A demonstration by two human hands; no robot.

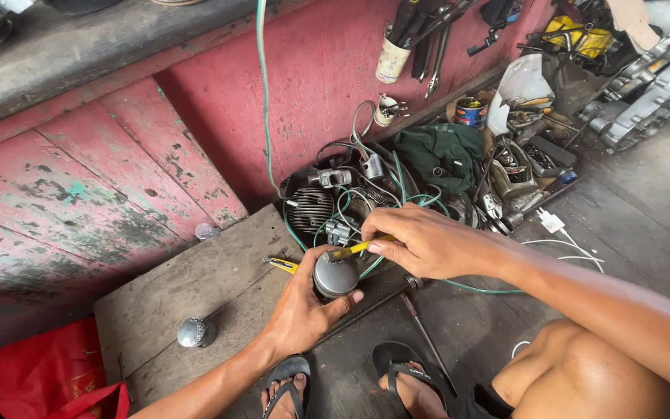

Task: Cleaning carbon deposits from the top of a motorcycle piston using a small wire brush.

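Head view, left hand (302,310): clenched around a grey metal piston (335,275), over the wooden board (195,287).
Right hand (428,244): pinching a yellow-handled tool (354,248) onto the piston's top.

Red bag (40,376) lower left; labelled tin (471,112).

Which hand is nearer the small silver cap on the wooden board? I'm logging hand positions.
Left. The left hand grips a metal piston just right of the silver cap; the right hand, with a yellow-handled tool, is farther right.

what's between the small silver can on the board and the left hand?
Head view: only bare wooden board between the silver can and the left hand, which grips a grey metal cylinder.
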